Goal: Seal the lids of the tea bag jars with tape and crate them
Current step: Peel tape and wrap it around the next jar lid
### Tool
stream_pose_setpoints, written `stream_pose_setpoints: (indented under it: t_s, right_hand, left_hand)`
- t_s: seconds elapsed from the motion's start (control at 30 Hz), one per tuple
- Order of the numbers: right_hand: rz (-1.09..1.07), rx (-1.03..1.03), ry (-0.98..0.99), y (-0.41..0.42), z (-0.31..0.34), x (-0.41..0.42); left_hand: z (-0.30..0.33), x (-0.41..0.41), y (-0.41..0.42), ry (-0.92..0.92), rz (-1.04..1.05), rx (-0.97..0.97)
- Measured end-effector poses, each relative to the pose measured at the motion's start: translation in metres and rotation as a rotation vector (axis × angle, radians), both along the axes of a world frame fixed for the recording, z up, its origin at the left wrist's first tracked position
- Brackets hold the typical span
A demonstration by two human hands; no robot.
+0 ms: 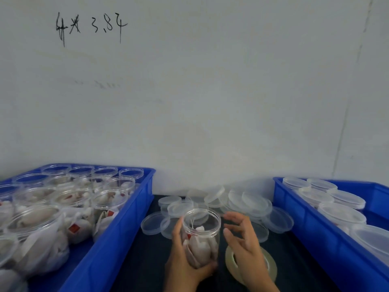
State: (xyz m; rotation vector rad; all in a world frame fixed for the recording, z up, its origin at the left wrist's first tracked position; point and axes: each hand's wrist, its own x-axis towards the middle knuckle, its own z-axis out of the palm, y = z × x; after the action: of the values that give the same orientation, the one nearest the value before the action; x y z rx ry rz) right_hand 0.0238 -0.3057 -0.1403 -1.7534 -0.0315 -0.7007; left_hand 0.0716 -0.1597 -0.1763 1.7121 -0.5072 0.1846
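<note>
Open jar held over the tabletop [147, 260]

Left hand [185, 260] grips a lidless tea bag jar [201, 234]; right hand [244, 239] hovers beside it, fingers loosely spread, holding nothing, above a tape roll [271, 262].

Left crate [126, 216] cut off by left and bottom edges; its near jars [31, 228] blurred, contents indistinct. Right crate [311, 234] cut off at right and bottom; its nearest lid [372, 239] only partly in frame. Tape roll [230, 258] mostly hidden behind right hand [244, 245]. Jar [202, 234] base covered by left hand [185, 264]. Both forearms cut off at bottom edge. Wall writing [90, 26] illegible.
</note>
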Motion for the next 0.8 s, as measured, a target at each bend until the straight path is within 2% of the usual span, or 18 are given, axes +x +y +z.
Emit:
stream_pose_setpoints:
  t_s: [0.17, 0.27, 0.4, 0.53, 0.63, 0.8]
  right_hand:
    - [-0.330, 0.055, 0.262, -0.048, -0.014, 0.030]
    - [-0.492, -0.132, 0.483, -0.060, -0.018, 0.042]
    - [-0.625, -0.331, 0.686, -0.060, -0.012, 0.053]
    - [-0.672, -0.362, 0.812, -0.061, -0.004, 0.069]
    - [-0.714, -0.325, 0.827, -0.058, 0.000, 0.077]
    - [-0.726, -0.444, 0.939, -0.054, -0.006, 0.084]
  left_hand:
    - [-0.009, 0.007, 0.001, 0.055, 0.006, -0.066]
    - [-0.006, 0.009, 0.000, 0.121, 0.057, -0.099]
    - [-0.007, 0.005, 0.000, 0.086, 0.088, -0.093]
    - [-0.005, 0.002, 0.002, 0.056, 0.088, -0.088]
    - [-0.006, 0.002, 0.003, 0.068, 0.076, -0.091]
    - [-0.007, 0.002, 0.004, 0.043, 0.075, -0.070]
